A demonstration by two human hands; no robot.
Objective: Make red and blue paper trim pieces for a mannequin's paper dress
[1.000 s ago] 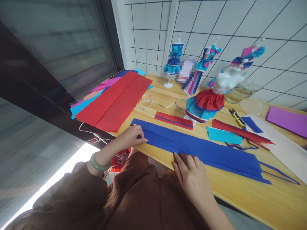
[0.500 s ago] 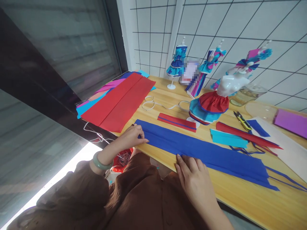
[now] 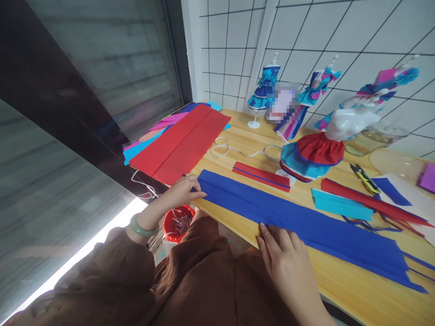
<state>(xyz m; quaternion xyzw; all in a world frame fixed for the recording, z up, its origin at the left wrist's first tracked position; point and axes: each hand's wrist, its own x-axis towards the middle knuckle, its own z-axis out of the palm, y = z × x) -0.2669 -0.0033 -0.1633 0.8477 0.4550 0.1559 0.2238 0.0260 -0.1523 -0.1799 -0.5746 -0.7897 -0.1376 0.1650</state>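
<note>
A long blue strip (image 3: 244, 194), crepe paper or thin cloth, lies along the near side of the wooden table with a fold line running down its length. At its left end my left hand (image 3: 186, 189) pinches the near corner between thumb and fingers. My right hand (image 3: 285, 249) rests on the near edge around the strip's middle, fingers bent and pressed onto it; the fingertips are partly hidden. Beyond the strip lie a short red band (image 3: 261, 176) with a blue stripe, a turquoise piece (image 3: 341, 205) and a longer red piece (image 3: 370, 199).
Folded red sheets (image 3: 181, 142) lie at the left over other colours. Small dressed mannequins (image 3: 353, 122) stand at the back, near a coil of white ribbon (image 3: 220, 148). Yellow-black thread snips (image 3: 365, 179) lie at right. Below the table edge is a red bin (image 3: 178, 224) with scraps.
The view has turned slightly left, so the table things sit further right. My left hand has slid a little outward toward the strip's left end; my right hand stays about where it was.
</note>
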